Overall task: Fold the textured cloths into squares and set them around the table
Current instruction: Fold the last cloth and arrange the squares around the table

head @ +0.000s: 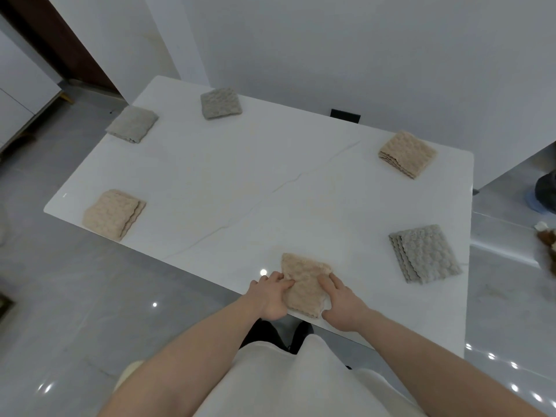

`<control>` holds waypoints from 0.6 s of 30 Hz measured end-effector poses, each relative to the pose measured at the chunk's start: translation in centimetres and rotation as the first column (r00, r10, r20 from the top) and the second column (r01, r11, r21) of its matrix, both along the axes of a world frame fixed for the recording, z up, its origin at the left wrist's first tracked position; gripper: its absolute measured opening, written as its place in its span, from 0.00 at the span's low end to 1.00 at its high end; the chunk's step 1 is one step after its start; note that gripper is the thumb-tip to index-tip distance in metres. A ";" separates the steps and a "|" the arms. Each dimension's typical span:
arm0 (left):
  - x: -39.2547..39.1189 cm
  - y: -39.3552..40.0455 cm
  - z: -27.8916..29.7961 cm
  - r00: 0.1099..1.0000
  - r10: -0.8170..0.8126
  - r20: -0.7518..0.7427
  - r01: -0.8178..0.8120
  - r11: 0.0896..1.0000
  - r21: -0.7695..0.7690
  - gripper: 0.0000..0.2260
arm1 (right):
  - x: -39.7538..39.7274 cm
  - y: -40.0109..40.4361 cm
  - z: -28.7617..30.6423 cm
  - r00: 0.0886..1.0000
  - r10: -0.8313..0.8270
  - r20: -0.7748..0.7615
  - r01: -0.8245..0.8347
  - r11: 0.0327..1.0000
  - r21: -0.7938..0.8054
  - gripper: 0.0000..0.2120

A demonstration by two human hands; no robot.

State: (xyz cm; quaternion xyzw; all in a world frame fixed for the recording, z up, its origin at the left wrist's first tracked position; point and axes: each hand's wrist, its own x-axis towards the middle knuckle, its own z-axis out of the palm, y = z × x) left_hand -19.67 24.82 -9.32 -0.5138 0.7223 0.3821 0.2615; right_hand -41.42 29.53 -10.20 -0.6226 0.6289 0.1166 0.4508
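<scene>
where the near edge of the counter (270, 182) meets the person, a folded beige cloth (304, 284) lies between both hands, its near corner hanging just over the edge. the left hand (270, 296) sits at its left side, fingers curled against the cloth's edge, thumb side hidden underneath so i can't see how deep the hold goes. the right hand (340, 302) rests on the cloth's right side, fingers bent over the top and the lower right corner tucked under the palm. both seem to be gripping the fabric rather than lying flat on it.

further out, five folded squares sit round the white marble top: a grey one (424, 254) to the right, near the edge, its stacked layers showing on the left side; a beige one (406, 153) at the far right; a grey one (221, 103) at the far side; another grey one (132, 124) at the far left corner, overhanging slightly; and a beige one (112, 213) at the left edge.

a dark chair back (345, 115) peeks up behind the far edge, mostly hidden. at the right border, something dark (546, 192) and a brownish blur (547, 239) are cut off and impossible to make out. glossy grey floor (75, 296) surrounds everything.
</scene>
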 end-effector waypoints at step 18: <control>0.8 3.4 -1.1 0.997 0.061 -0.039 -0.066 0.991 -0.114 0.35 | 0.3 -2.0 -0.6 0.978 0.194 -0.079 -0.201 0.975 -0.090 0.40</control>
